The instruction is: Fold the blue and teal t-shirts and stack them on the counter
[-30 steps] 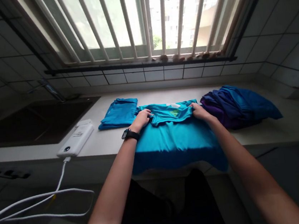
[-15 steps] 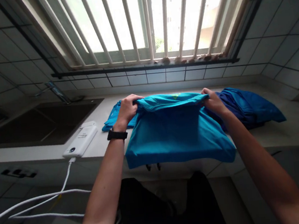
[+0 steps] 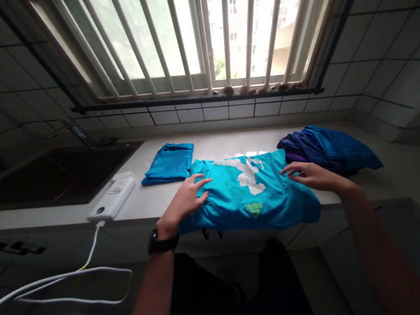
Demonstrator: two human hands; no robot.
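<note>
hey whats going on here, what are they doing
A person has their left hand spread flat on a turquoise T-shirt lying on a white counter, its front edge hanging over the counter's edge. Their open right hand is at the shirt's other side, next to a heap of dark blue and purple clothes. A folded blue garment lies beyond the left hand.

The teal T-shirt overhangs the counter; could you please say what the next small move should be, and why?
Probably slide it back: the left hand and right hand rest on the teal T-shirt, whose near side droops over the counter edge.
</note>
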